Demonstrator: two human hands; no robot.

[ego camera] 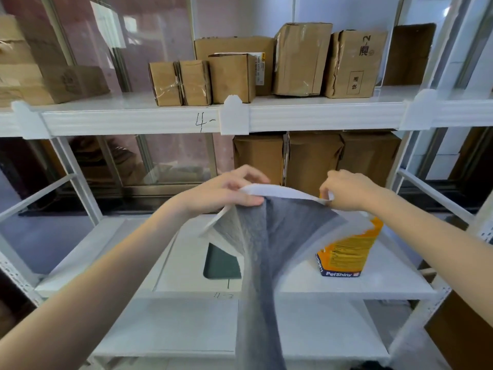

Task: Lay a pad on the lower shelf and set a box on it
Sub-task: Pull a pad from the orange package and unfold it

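Note:
A thin pad (pixel 269 236), grey in the middle with white borders, hangs in front of me, still partly folded. My left hand (pixel 226 193) pinches its top left edge and my right hand (pixel 346 190) pinches its top right edge. The pad droops over the front of the middle shelf (pixel 386 279) and down past the lower shelf (pixel 165 327). Several cardboard boxes (pixel 314 158) stand at the back of the middle shelf behind my hands. More cardboard boxes (pixel 232 76) line the top shelf.
An orange PetShiny pack (pixel 346 252) stands on the middle shelf, partly behind the pad. A flat white box with a dark green window (pixel 186 263) lies to its left. White metal uprights (pixel 80 182) frame the rack on both sides.

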